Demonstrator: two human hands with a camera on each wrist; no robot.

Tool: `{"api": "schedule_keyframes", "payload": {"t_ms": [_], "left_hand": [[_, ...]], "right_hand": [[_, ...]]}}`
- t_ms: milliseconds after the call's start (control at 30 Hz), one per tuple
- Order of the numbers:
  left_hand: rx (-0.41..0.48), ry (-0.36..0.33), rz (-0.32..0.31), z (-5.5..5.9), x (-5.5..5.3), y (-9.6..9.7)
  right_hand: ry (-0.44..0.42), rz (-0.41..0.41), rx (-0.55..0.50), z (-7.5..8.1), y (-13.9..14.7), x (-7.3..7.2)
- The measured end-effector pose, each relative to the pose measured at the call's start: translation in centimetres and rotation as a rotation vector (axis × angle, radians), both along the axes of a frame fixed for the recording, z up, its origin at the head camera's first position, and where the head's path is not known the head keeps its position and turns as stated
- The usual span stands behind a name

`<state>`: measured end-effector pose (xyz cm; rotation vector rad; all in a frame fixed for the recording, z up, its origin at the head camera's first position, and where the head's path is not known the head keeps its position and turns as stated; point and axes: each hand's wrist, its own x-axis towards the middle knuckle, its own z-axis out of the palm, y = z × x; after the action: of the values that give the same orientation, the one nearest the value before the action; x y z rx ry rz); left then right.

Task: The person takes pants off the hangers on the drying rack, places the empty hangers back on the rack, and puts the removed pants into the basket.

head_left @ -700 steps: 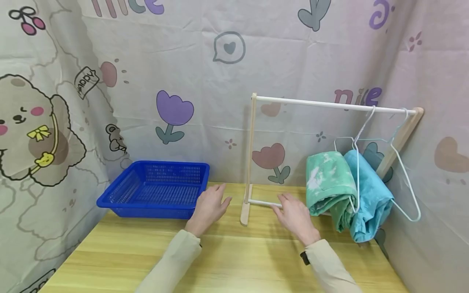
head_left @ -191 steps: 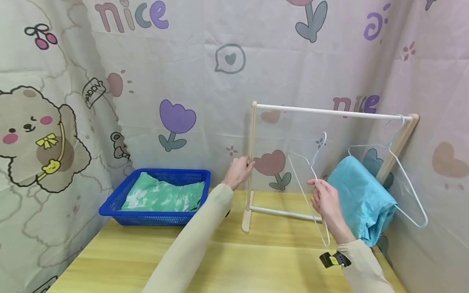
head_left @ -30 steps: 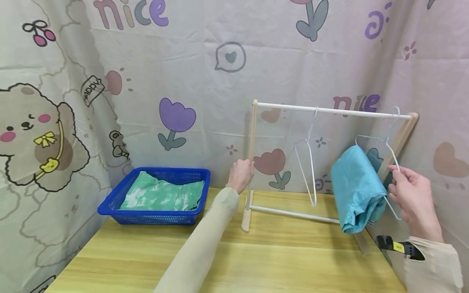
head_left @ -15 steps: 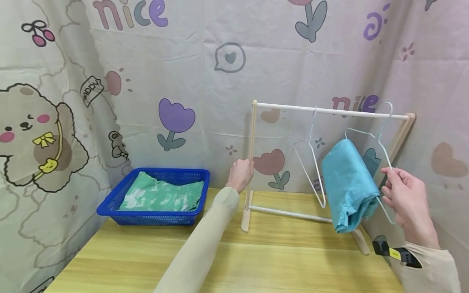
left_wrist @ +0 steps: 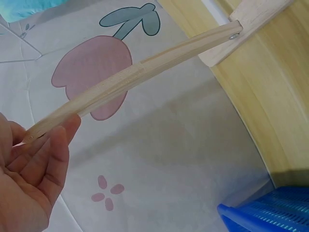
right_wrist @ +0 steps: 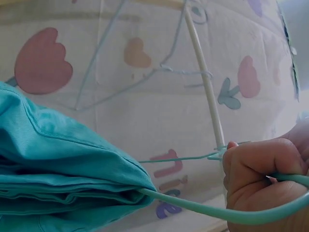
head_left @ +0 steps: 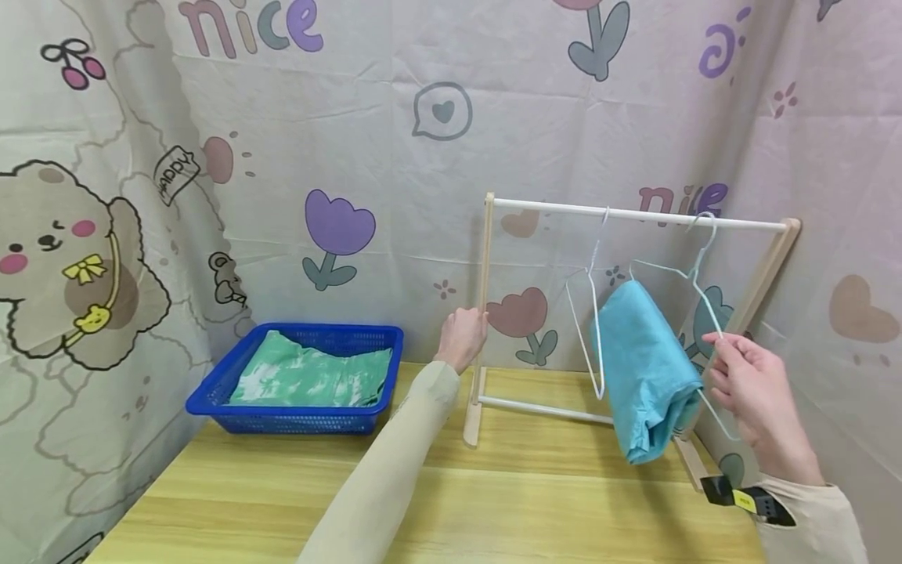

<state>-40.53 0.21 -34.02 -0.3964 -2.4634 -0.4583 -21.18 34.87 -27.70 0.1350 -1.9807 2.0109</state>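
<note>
My left hand (head_left: pixel 463 338) grips the left wooden post (head_left: pixel 485 266) of a small clothes rack. In the left wrist view its fingers curl round that post (left_wrist: pixel 135 72). My right hand (head_left: pixel 757 395) pinches the sloping side of a light blue hanger (head_left: pixel 708 307). A folded turquoise garment (head_left: pixel 644 352) drapes over this hanger's lower bar. The hanger's hook overlaps the white top rod (head_left: pixel 550 209) in the head view. Close up in the right wrist view, the fingers hold the hanger wire (right_wrist: pixel 207 209) beside the layered cloth (right_wrist: pixel 72 150).
A bare white hanger (head_left: pixel 597 329) hangs on the rod, just left of the turquoise garment. On the wooden table (head_left: pixel 451 501) at left stands a blue basket (head_left: pixel 296 423) with a folded green-and-white cloth (head_left: pixel 310 376) inside. Printed curtains (head_left: pixel 395 157) close off the back and sides.
Green cloth went from the white hanger into the basket, and that hanger now hangs further left. Lately my right hand lifted the light blue hanger, moved it left and lowered its hook to the rod.
</note>
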Motion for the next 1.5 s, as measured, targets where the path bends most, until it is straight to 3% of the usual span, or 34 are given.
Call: {"api": "schedule_keyframes", "payload": {"t_ms": [200,400,467,667,767,933,1067,1200,1333,1500], "left_hand": [[0.007,-0.041,0.03,-0.2,0.2,0.1],[0.104,-0.064,0.097,-1.9,0.6,0.7],[0.15,-0.073,0.087,-2.4,0.8,1.1],[0.241,-0.132,-0.018,-3.3,1.6,2.6],[0.279,-0.239,-0.106,-4.0,2.3,3.4],[0.371,-0.489,-0.345,-5.1,3.6,4.8],[0.488,-0.649,-0.45,-5.9,4.8,6.3],[0.685,-0.795,-0.494,-7.1,6.1,8.0],[0.907,-0.91,-0.485,-8.2,7.2,9.5],[1.096,-1.059,-0.455,-9.3,7.7,10.2]], "right_hand": [[-0.014,0.088,-0.032,-0.7,-1.0,-0.4],[-0.042,0.084,0.031,-1.1,-2.0,-0.4],[-0.043,0.091,0.042,-1.1,-2.4,-0.5],[-0.059,0.155,-0.018,-0.6,-3.8,-0.9],[-0.073,0.164,-0.016,-0.7,-4.4,-0.9],[-0.103,0.181,-0.041,-0.9,-5.4,-0.9],[-0.125,0.199,-0.102,-1.0,-6.6,-1.2],[-0.119,0.223,-0.156,-1.3,-7.6,-1.2],[-0.105,0.262,-0.211,-1.5,-8.2,-1.3],[-0.093,0.338,-0.304,-1.6,-8.1,-1.4]]}}
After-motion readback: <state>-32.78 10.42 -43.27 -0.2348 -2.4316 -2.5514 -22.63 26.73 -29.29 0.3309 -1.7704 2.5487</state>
